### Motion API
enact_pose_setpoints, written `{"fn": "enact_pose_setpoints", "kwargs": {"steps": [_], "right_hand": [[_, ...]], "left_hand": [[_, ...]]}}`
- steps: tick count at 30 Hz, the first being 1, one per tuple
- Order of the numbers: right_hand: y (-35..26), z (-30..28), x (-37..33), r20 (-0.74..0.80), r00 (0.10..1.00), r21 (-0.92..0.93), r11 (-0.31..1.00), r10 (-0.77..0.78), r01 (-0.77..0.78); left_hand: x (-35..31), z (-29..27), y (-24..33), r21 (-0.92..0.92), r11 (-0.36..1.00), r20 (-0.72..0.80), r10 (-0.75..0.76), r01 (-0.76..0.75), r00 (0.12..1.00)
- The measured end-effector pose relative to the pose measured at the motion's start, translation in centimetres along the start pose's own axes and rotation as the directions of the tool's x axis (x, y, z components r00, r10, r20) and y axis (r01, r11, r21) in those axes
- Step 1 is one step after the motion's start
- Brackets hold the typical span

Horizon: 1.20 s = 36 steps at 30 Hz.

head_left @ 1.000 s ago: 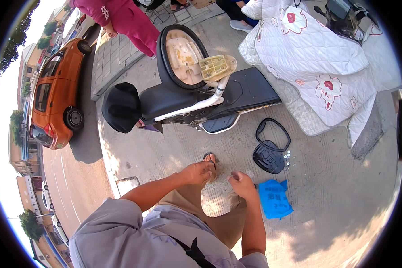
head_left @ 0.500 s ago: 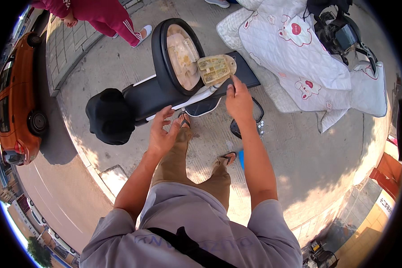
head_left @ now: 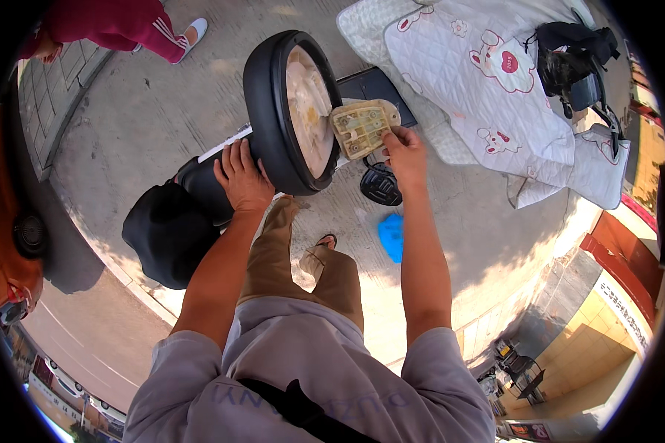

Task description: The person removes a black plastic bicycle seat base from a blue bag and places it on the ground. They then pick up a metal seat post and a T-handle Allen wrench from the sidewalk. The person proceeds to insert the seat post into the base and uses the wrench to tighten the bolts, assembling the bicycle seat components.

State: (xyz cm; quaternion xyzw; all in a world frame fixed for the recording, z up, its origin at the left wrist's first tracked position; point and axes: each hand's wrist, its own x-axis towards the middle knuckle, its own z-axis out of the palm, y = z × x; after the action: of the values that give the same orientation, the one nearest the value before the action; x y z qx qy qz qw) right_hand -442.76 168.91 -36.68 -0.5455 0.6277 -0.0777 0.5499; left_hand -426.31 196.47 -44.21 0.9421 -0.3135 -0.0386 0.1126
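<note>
A raised black scooter seat (head_left: 259,96) shows its pale beige plastic underside (head_left: 309,111). Beside it, a yellowed, ribbed plastic plate (head_left: 358,127) with small round fittings is pinched at its right edge by my right hand (head_left: 405,153). Whether the plate is joined to the seat cannot be made out. My left hand (head_left: 245,177) lies with fingers spread on the black rear part of the scooter, its thumb side close against the raised seat. A black box-like cover (head_left: 171,235) sits at the scooter's left end.
A white quilted cover (head_left: 451,74) with bear prints drapes the front by the handlebar (head_left: 609,118). On the ground are a black oval part (head_left: 380,183) and a blue object (head_left: 391,238). A person in maroon trousers (head_left: 137,29) stands far left; an orange car (head_left: 11,221) is left.
My left hand came down from the air onto the black rear part. My right hand went from touching the plate to gripping its edge. Seat and plate are tilted differently; my view shifted.
</note>
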Motion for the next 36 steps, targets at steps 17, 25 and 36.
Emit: {"fn": "enact_pose_setpoints", "kwargs": {"steps": [17,25,36], "right_hand": [[5.1,-1.2,2.7,0.401,0.916,0.551,0.804,-0.021,-0.223],[3.9,2.9,-2.0,0.228,0.970,0.445,0.895,-0.082,-0.029],[8.7,-1.2,-3.9,0.368,0.930,0.491,0.851,-0.007,-0.188]], "left_hand": [[-0.4,1.1,-0.2,0.051,0.999,0.113,-0.018,0.012,0.993],[-0.7,1.5,-0.3,0.235,0.972,0.192,-0.048,0.002,0.980],[-0.6,1.0,-0.3,0.284,0.959,0.286,-0.066,-0.019,0.956]]}}
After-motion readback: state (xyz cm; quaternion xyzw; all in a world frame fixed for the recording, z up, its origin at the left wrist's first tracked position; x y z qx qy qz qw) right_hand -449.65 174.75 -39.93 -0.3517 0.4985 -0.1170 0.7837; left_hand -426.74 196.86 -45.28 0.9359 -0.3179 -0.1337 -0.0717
